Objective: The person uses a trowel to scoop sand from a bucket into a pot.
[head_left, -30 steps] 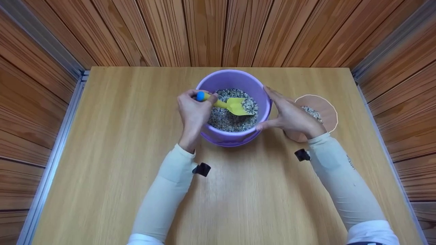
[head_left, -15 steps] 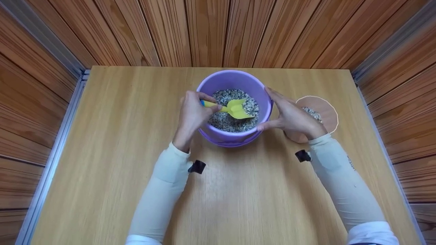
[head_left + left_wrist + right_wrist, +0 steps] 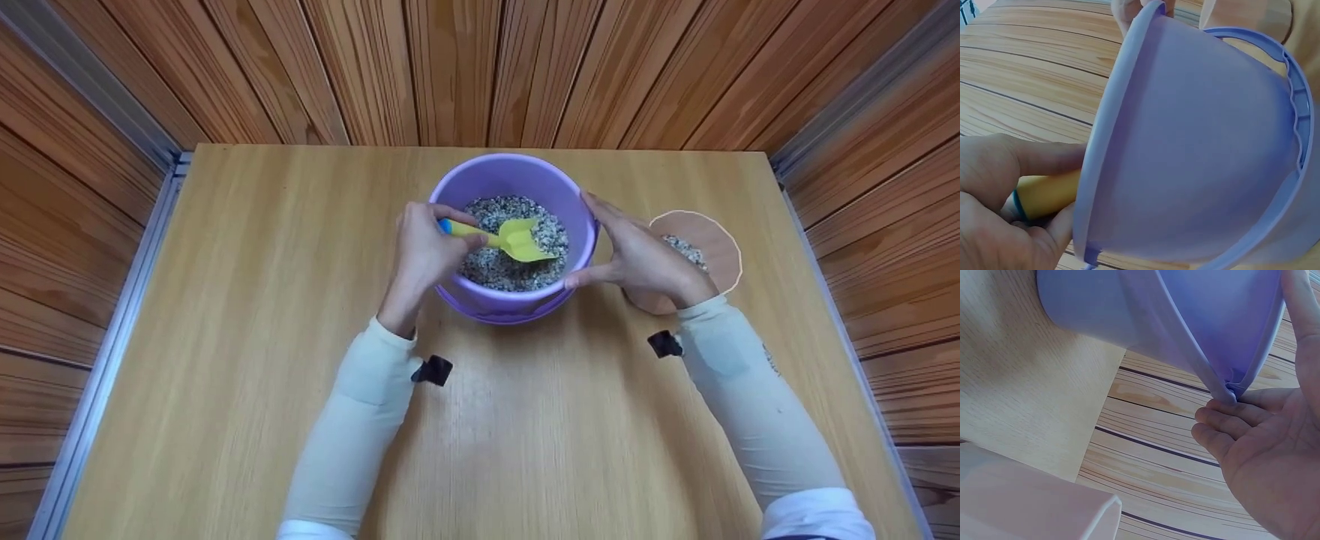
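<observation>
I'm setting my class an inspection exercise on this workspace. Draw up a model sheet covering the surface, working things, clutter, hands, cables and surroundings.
Surface: light wooden table, visible grain.
Working things: purple bucket holding grey, gravel-like grains; yellow scoop with its blade at the grains, tip depth unclear; pinkish-beige pot to the bucket's right, apart from it, with similar grains inside, partly hidden by the right arm.
Clutter: nothing seen.
Hands: left hand pinches the scoop's handle; right hand touches the bucket's right side, thumb at the near rim.
Cables: nothing seen.
Surroundings: wooden plank walls behind and at both sides; metal strips at the corners.
</observation>
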A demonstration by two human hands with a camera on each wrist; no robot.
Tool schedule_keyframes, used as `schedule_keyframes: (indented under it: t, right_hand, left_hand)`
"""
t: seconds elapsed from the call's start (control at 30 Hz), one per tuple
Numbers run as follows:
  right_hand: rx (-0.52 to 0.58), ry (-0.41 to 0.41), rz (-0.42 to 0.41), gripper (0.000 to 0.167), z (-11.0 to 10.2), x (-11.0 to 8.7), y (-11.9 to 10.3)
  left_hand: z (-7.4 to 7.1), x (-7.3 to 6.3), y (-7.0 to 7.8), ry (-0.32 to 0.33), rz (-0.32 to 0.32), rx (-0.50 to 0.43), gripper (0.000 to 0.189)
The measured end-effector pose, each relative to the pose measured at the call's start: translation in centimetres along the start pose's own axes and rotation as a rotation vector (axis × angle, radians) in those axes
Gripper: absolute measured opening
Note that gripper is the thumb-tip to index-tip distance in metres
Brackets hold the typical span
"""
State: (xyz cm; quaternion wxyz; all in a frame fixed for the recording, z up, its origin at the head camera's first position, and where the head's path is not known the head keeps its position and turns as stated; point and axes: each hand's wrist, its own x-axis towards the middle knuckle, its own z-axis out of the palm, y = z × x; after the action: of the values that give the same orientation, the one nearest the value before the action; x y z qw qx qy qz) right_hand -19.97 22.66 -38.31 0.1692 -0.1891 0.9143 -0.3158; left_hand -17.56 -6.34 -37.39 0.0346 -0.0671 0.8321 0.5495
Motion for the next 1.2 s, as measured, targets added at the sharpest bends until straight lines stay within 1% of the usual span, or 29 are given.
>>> schedule_keyframes:
  t: [0.2,0.4,0.53,0.67,0.83,1.07,1.2]
  right_hand:
    - [0.008,0.006,0.001,0.131,0.1,-0.1,0.0]
    - [0.03,0.0,0.008,0.13,0.1,-0.1,0.1]
    - [0.036,0.009,-0.009,0.129,0.2,-0.1,0.1]
    - [0.056,0.011,-0.013,0.129,0.2,-0.1,0.1]
    - [0.041,0.006,-0.008,0.13,0.2,-0.1,0.2]
    - [0.035,0.005,-0.019,0.13,0.1,-0.1,0.2]
    - [0.051,-0.005,-0.006,0.128,0.0,-0.1,0.1]
  left_hand:
    - [0.0,0.0,-0.3,0.011,-0.026,-0.119,0.019]
    - [-0.7,-0.3,-0.8,0.005,-0.036,-0.261,0.02]
    - [-1.1,-0.5,-0.8,0.001,-0.042,-0.351,0.021]
    - [-1.4,-0.6,-0.9,0.0,-0.041,-0.393,0.021]
    - [-1.9,-0.8,-1.1,0.019,-0.047,-0.433,0.021]
    - [-2.7,-1.0,-1.3,0.037,-0.026,-0.463,0.02]
    - [-3.0,-1.2,-1.4,0.046,-0.01,-0.475,0.02]
